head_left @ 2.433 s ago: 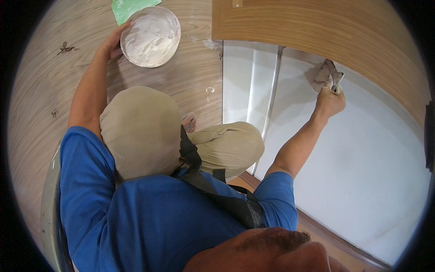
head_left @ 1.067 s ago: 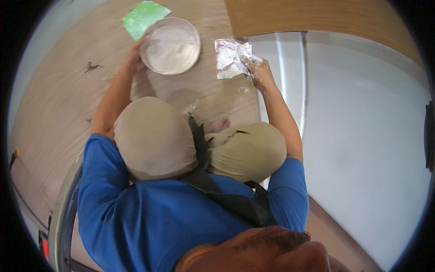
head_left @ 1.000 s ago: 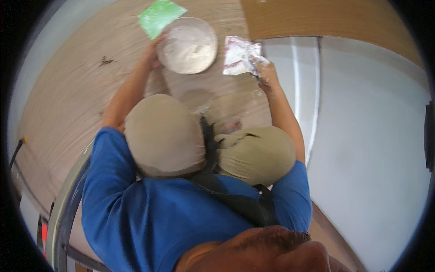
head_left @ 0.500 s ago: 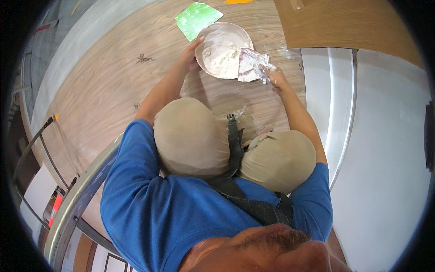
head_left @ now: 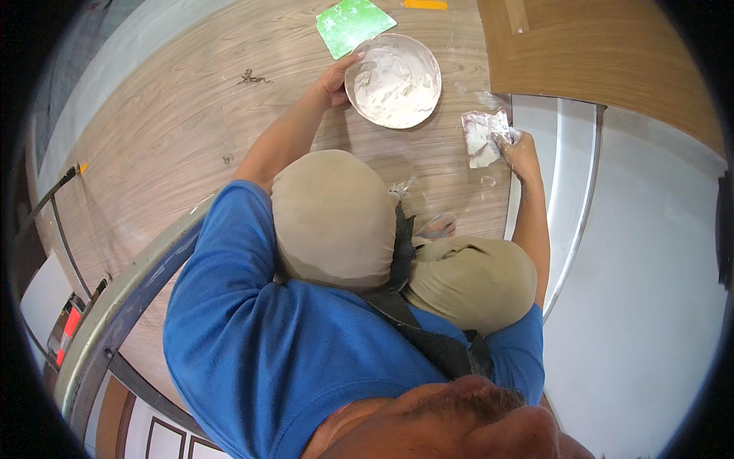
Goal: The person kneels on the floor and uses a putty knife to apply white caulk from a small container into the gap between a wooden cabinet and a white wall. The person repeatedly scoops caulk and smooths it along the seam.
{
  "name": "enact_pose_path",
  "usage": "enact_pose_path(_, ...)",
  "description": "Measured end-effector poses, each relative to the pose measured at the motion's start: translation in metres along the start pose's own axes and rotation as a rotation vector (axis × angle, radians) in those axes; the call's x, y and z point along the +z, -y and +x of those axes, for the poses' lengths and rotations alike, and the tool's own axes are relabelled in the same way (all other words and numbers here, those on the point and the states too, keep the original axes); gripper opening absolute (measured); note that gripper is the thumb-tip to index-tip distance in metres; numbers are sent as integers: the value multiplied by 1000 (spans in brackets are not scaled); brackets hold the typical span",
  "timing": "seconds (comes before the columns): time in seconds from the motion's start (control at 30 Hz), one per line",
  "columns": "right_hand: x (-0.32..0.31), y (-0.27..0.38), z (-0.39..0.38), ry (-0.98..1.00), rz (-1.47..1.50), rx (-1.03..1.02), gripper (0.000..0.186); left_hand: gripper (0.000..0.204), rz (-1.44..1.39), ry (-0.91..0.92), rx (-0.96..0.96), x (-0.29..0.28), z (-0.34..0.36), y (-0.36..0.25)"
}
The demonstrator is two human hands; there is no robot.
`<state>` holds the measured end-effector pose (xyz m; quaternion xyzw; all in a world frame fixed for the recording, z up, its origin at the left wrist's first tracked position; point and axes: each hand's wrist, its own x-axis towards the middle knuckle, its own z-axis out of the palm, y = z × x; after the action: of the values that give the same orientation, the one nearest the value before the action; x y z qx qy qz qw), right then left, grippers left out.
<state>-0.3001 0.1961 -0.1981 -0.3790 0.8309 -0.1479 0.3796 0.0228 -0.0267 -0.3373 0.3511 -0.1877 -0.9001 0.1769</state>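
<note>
Here, left hand [head_left: 334,79] grips the near-left rim of a round shallow bowl of white paste [head_left: 393,81] on the wood-grain floor [head_left: 176,122], w/ a green flat plastic card [head_left: 353,24] just beyond it. Right hand [head_left: 518,149] is closed on a crumpled paste-smeared white rag [head_left: 482,136], right of the bowl, near the white panel's edge [head_left: 552,176].

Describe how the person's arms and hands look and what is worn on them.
Both arms are bare from the elbow down, with short blue sleeves ending above the elbows. The left hand and right hand wear no gloves; no watch or rings show.

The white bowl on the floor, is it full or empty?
Partly full: white paste covers the inside of the bowl, which the left hand holds at its rim.
</note>
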Motion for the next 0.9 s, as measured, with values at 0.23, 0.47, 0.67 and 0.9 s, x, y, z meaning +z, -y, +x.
enact_pose_path(0.23, 14, 60, -31, -103, -186, -298, 22, 67, 16, 46, -77, 19, 9, 11)
enact_pose_path(0.47, 37, 47, -26, -122, -338, -415, 22, 65, 176, 91, -5, 46, 1, 14)
enact_pose_path(0.67, 51, 59, -26, -129, -473, -304, 17, 61, 177, 139, -16, 47, 3, 17)
enact_pose_path(0.9, 40, 41, -34, -231, -721, -412, 15, 55, 139, 93, 0, 57, -4, 15)
